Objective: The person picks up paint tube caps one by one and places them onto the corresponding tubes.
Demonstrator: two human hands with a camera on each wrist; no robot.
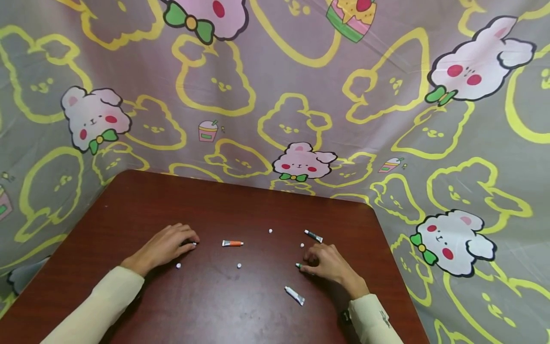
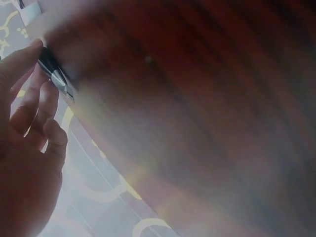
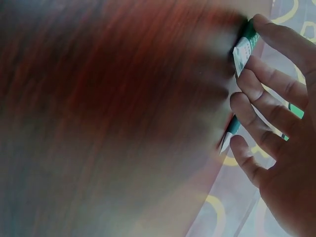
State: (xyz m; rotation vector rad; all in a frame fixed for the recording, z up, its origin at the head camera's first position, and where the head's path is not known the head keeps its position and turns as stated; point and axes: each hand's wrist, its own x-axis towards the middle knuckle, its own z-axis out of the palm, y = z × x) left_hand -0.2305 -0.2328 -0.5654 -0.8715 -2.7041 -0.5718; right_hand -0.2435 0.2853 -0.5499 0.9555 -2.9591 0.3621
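Observation:
My left hand (image 1: 172, 243) pinches a small dark paint tube (image 2: 49, 64) near the table's left side. Its silver crimped end points back toward the palm in the left wrist view; in the head view the fingers hide most of it. On the right, my right hand (image 1: 326, 265) holds a small green paint tube (image 3: 245, 47) between thumb and fingertips, low over the table. Beyond that hand lies a dark teal paint tube (image 1: 313, 235). A white cap (image 1: 302, 245) sits right by the right fingers, another cap (image 1: 178, 265) just below the left hand.
An orange paint tube (image 1: 232, 243) lies mid-table, and a white paint tube (image 1: 294, 295) is nearer the front. Two more white caps stand apart, a near cap (image 1: 238, 265) and a far cap (image 1: 270, 231). Patterned cloth (image 1: 240, 95) hangs behind the brown table (image 1: 193, 205).

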